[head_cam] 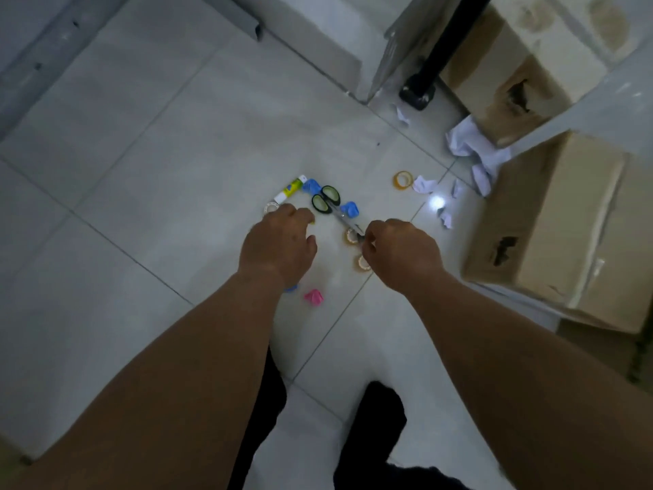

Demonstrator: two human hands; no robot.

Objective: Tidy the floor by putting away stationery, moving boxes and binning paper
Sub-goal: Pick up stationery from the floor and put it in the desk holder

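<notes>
Tiled floor [159, 153], closed cardboard box [551, 224], right hand [403, 256] pinching scissors [327, 200]

Dim, bluish-grey exposure overall. One small bright glare spot on the glossy pale tiled floor [438, 202]. Soft focus throughout; wide-angle bending and smear toward the edges, especially right.

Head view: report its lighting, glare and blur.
Head view: dim, bluish light overall; one bright glare spot on the floor tiles among the paper scraps; the cardboard box at the right edge is smeared soft; the tile joints bow from wide-angle distortion; the scissors at centre read fairly clearly.
</notes>
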